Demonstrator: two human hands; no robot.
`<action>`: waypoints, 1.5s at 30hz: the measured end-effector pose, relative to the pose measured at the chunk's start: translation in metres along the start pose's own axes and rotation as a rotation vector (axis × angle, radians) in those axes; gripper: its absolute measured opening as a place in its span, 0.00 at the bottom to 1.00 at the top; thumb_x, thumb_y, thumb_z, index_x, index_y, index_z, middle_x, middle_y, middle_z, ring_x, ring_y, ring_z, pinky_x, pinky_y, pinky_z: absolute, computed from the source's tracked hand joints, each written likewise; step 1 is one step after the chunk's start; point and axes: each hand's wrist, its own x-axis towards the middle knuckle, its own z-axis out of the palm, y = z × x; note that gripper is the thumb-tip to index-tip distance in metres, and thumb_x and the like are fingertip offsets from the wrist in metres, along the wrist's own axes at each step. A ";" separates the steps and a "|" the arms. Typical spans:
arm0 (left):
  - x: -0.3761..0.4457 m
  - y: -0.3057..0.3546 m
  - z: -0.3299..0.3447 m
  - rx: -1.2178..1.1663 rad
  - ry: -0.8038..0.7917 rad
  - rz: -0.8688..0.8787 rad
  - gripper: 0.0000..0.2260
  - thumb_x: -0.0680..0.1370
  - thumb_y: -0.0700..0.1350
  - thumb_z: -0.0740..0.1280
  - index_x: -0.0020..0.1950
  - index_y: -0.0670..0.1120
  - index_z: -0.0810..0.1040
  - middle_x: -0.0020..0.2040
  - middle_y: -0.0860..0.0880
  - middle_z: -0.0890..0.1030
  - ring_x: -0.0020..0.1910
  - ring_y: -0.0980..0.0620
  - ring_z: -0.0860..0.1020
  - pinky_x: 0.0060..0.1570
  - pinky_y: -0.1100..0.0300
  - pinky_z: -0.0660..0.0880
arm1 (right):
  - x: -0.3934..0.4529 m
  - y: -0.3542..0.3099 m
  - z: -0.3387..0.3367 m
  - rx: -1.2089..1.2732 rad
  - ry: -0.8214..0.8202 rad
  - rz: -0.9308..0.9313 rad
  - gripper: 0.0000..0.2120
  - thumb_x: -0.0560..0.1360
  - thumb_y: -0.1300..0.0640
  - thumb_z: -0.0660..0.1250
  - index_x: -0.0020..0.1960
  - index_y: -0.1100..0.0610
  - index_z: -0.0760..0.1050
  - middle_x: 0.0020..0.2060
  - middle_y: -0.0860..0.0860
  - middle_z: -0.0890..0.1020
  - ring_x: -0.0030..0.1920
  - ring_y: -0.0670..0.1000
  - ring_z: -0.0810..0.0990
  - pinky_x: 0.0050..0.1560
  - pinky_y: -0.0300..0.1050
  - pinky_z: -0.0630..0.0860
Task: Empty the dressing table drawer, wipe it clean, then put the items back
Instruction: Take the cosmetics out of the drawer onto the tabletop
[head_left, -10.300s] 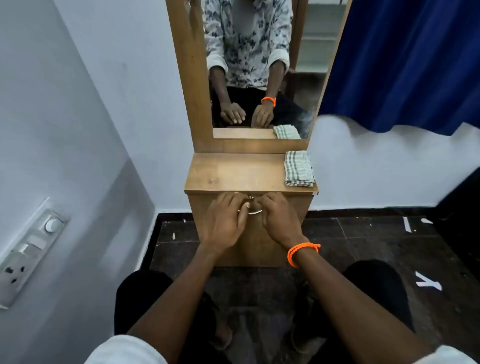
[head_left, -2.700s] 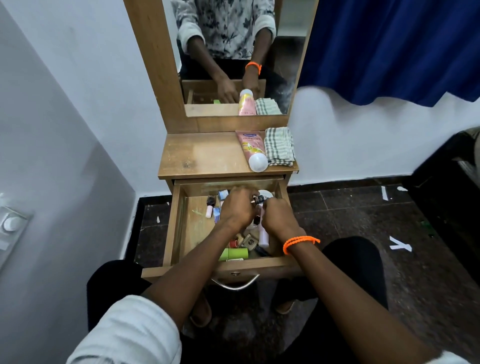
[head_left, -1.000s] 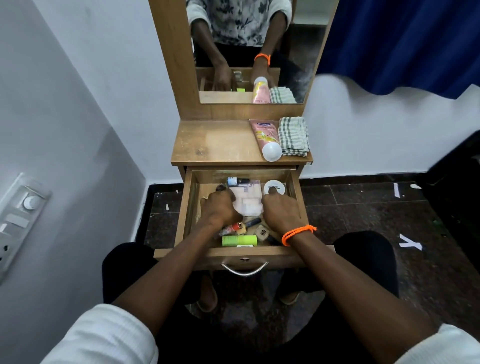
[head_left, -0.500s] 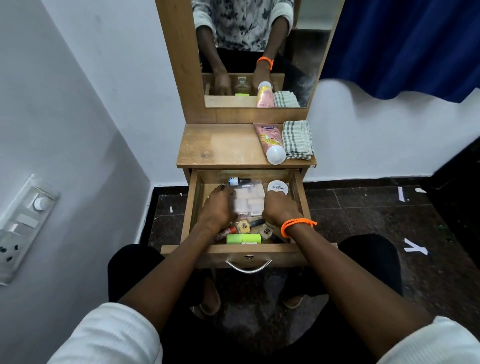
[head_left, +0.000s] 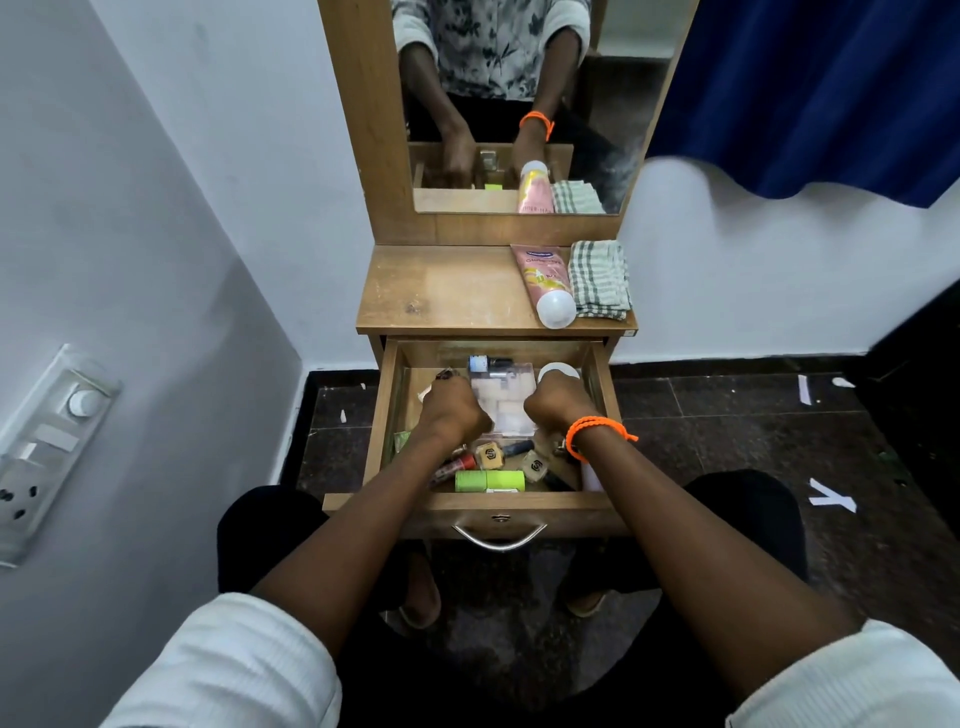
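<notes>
The wooden drawer (head_left: 498, 503) of the dressing table is pulled open. Inside lie a clear plastic box (head_left: 505, 397), a green tube (head_left: 489, 480), two small square bottles (head_left: 491, 455), a red lipstick (head_left: 457, 466), a white round jar (head_left: 559, 369) and a small dark-capped bottle (head_left: 488, 363). My left hand (head_left: 451, 411) grips the box's left side with curled fingers. My right hand (head_left: 557, 410), with an orange wristband, grips its right side. On the tabletop (head_left: 441, 291) lie a pink tube (head_left: 545, 278) and a folded checked cloth (head_left: 598, 279).
A mirror (head_left: 519, 104) rises behind the tabletop. A white wall with a switch panel (head_left: 47, 447) is close on the left. A blue curtain (head_left: 810, 88) hangs at the upper right. The dark tiled floor (head_left: 753, 431) has white scraps on it.
The drawer, shut ten seconds ago, now stands open and the pink tube lies on the tabletop. Over the last second both hands have stayed at the sides of the clear box.
</notes>
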 end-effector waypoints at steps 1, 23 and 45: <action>0.001 0.001 0.002 -0.007 0.020 -0.017 0.14 0.72 0.40 0.79 0.56 0.42 0.82 0.53 0.44 0.85 0.50 0.47 0.83 0.47 0.56 0.81 | 0.000 -0.001 0.001 -0.016 0.010 -0.001 0.04 0.76 0.64 0.61 0.43 0.59 0.71 0.45 0.58 0.78 0.49 0.57 0.77 0.49 0.47 0.77; 0.013 -0.020 -0.013 -0.775 -0.336 -0.401 0.02 0.82 0.38 0.68 0.54 0.41 0.79 0.50 0.42 0.83 0.45 0.46 0.83 0.40 0.54 0.85 | 0.004 0.000 -0.004 0.282 0.013 0.123 0.07 0.73 0.61 0.64 0.37 0.57 0.74 0.35 0.55 0.80 0.40 0.58 0.83 0.37 0.46 0.81; -0.010 -0.024 -0.040 -0.950 -0.481 -0.357 0.09 0.83 0.43 0.68 0.60 0.39 0.78 0.48 0.39 0.86 0.48 0.42 0.85 0.44 0.44 0.85 | -0.008 0.014 -0.019 0.798 -0.189 0.249 0.03 0.76 0.64 0.71 0.49 0.62 0.81 0.44 0.59 0.85 0.43 0.56 0.83 0.40 0.53 0.84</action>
